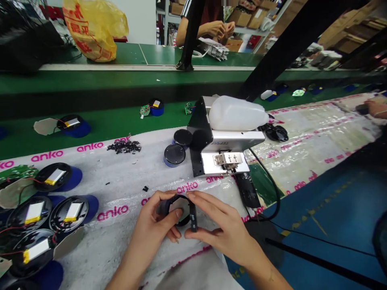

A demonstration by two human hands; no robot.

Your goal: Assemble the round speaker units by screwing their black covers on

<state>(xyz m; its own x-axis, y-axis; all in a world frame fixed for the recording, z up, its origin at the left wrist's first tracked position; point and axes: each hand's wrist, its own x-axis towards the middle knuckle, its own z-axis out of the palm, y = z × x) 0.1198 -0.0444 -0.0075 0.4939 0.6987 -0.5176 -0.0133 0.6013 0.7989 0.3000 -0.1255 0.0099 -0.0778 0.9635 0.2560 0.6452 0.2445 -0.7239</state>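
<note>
My left hand (151,227) is closed round a dark round housing (164,207), its thumb pressing on a pale disc (177,204) inside. Just right of it, my right hand (222,225) pinches a thin black round cap (193,219) on edge between thumb and fingers. Cap and housing are close together; whether they touch, I cannot tell. Two blue round units with black tops (174,154) stand beyond my hands. They are beside a metal bench machine (232,151) with a white plastic bottle (236,113) lying on top.
At left are several open blue housings (74,213) with batteries and wires. A pile of small black pieces (123,146) lies on the plastic-covered table (130,241). A green belt (121,108) carries more units. Black posts (193,36) rise behind; a person's hands (220,29) are beyond.
</note>
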